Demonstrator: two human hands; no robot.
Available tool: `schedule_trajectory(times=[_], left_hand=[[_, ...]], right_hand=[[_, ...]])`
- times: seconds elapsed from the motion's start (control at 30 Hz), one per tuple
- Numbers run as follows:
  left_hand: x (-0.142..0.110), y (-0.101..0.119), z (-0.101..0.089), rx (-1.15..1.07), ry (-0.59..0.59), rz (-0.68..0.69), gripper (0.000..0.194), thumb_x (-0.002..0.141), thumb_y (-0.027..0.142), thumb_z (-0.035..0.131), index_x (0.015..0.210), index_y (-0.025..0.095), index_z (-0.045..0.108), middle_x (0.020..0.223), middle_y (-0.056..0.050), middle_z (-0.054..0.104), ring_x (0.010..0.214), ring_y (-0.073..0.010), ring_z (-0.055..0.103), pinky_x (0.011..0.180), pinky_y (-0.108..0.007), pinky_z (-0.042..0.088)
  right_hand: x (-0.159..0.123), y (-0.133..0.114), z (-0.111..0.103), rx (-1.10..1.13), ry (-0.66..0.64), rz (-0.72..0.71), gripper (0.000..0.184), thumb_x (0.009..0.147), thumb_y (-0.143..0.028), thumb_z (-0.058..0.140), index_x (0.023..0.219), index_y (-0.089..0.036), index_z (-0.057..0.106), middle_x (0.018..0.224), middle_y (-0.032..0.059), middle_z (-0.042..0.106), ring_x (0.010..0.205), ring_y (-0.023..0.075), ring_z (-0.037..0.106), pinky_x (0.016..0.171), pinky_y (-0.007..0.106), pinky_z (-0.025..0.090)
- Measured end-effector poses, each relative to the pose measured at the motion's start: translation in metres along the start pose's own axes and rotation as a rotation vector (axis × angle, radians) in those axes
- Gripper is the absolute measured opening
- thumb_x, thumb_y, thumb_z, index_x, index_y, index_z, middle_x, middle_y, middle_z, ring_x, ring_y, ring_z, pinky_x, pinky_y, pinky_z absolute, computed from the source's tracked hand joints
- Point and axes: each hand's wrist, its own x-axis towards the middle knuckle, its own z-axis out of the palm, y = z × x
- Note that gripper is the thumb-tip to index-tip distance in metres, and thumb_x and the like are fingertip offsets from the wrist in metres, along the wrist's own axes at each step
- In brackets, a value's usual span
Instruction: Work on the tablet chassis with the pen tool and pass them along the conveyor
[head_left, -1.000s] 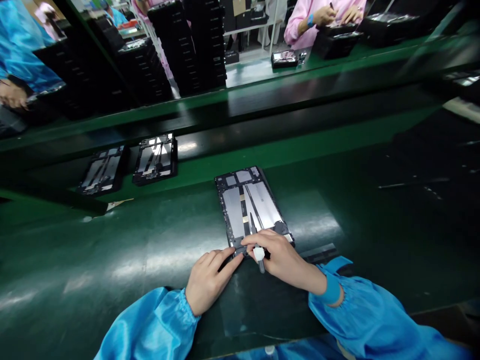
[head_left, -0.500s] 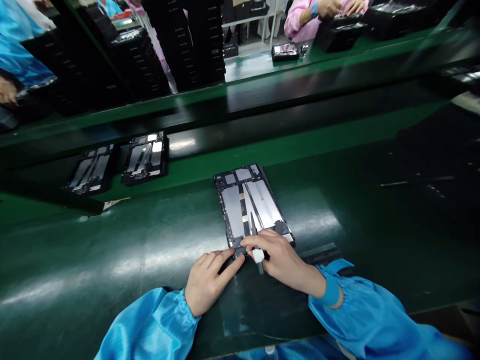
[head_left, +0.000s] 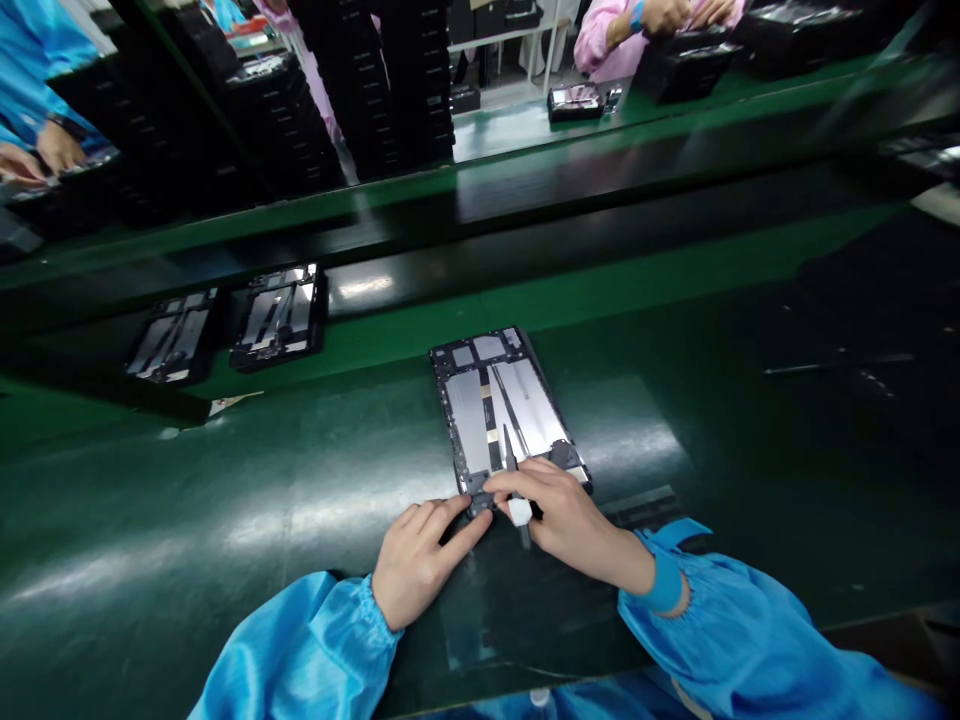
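Observation:
An opened tablet chassis (head_left: 501,405) with silver inner plates lies on the green bench in front of me. My left hand (head_left: 420,560) rests on the bench with its index finger pressed against the chassis's near-left corner, the other fingers curled. My right hand (head_left: 566,520) is closed around a thin grey pen-like tool (head_left: 514,480) with a white collar, its tip resting on the middle of the chassis's near end. Both wrists wear shiny blue sleeves.
Two more open chassis (head_left: 279,315) (head_left: 174,335) ride the conveyor belt at the left. Stacks of black trays (head_left: 375,85) stand behind the belt. A person in a pink sleeve (head_left: 607,40) works at the far bench, and a blue-sleeved person (head_left: 37,130) at far left.
The two chassis on the belt have drifted leftward. My hands and the tool stay almost where they were on the near end of the chassis.

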Motion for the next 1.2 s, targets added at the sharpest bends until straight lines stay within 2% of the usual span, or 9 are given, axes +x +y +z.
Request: schedule_trajectory(times=[0.2, 0.47, 0.67, 0.83, 1.0, 1.1, 1.2], left_hand=[[0.004, 0.001, 0.001, -0.159, 0.041, -0.124, 0.03, 0.093, 0.016, 0.052, 0.122, 0.022, 0.058, 0.115, -0.005, 0.057, 0.095, -0.0137, 0.052, 0.08, -0.026, 0.045], [0.001, -0.004, 0.0, 0.02, -0.027, -0.016, 0.035, 0.096, 0.015, 0.044, 0.127, 0.027, 0.056, 0.118, -0.006, 0.055, 0.09, -0.0161, 0.051, 0.072, -0.029, 0.044], [0.003, -0.003, -0.001, 0.071, -0.04, 0.039, 0.041, 0.097, 0.014, 0.038, 0.135, 0.027, 0.05, 0.12, -0.008, 0.054, 0.088, -0.0165, 0.05, 0.072, -0.03, 0.043], [0.005, 0.004, 0.002, 0.105, -0.028, -0.016, 0.037, 0.097, 0.017, 0.042, 0.131, 0.025, 0.053, 0.118, -0.008, 0.054, 0.089, -0.0167, 0.052, 0.072, -0.03, 0.044], [0.005, 0.013, 0.005, 0.106, -0.011, -0.067, 0.033, 0.094, 0.018, 0.047, 0.126, 0.023, 0.056, 0.117, -0.008, 0.054, 0.089, -0.0171, 0.054, 0.073, -0.03, 0.046], [0.007, 0.014, 0.005, 0.099, -0.007, -0.075, 0.032, 0.095, 0.018, 0.046, 0.124, 0.023, 0.057, 0.116, -0.008, 0.054, 0.089, -0.0171, 0.054, 0.072, -0.03, 0.047], [0.008, 0.013, 0.004, 0.087, -0.004, -0.074, 0.032, 0.095, 0.018, 0.044, 0.124, 0.022, 0.057, 0.116, -0.008, 0.054, 0.089, -0.017, 0.055, 0.072, -0.03, 0.048]], right_hand=[[0.0, 0.0, 0.001, -0.014, -0.019, 0.031, 0.055, 0.068, 0.01, 0.044, 0.112, -0.02, 0.059, 0.089, 0.0049, 0.062, 0.084, 0.0207, 0.054, 0.074, 0.032, 0.042], [0.003, -0.004, -0.003, 0.052, -0.005, 0.072, 0.047, 0.075, 0.008, 0.05, 0.111, -0.022, 0.058, 0.088, 0.0006, 0.065, 0.086, 0.0178, 0.057, 0.076, 0.029, 0.043], [0.003, -0.005, -0.001, -0.032, 0.007, 0.065, 0.049, 0.072, 0.007, 0.048, 0.111, -0.02, 0.061, 0.088, 0.0036, 0.065, 0.084, 0.0202, 0.058, 0.073, 0.031, 0.045], [-0.004, -0.013, -0.016, 0.092, 0.075, 0.045, 0.027, 0.091, -0.01, 0.051, 0.113, -0.021, 0.062, 0.09, 0.0033, 0.068, 0.08, 0.0163, 0.062, 0.072, 0.028, 0.048], [-0.02, -0.018, -0.029, 0.235, 0.041, 0.147, 0.032, 0.1, -0.021, 0.043, 0.128, -0.026, 0.059, 0.09, 0.0031, 0.064, 0.065, 0.0093, 0.057, 0.066, 0.023, 0.051], [-0.024, -0.018, -0.025, 0.302, 0.007, 0.244, 0.029, 0.099, -0.024, 0.045, 0.124, -0.022, 0.059, 0.089, 0.0042, 0.062, 0.067, 0.0098, 0.059, 0.061, 0.021, 0.051], [-0.022, -0.017, -0.021, 0.262, -0.023, 0.287, 0.022, 0.097, -0.025, 0.049, 0.113, -0.018, 0.062, 0.089, 0.0053, 0.065, 0.073, 0.012, 0.063, 0.066, 0.023, 0.053]])
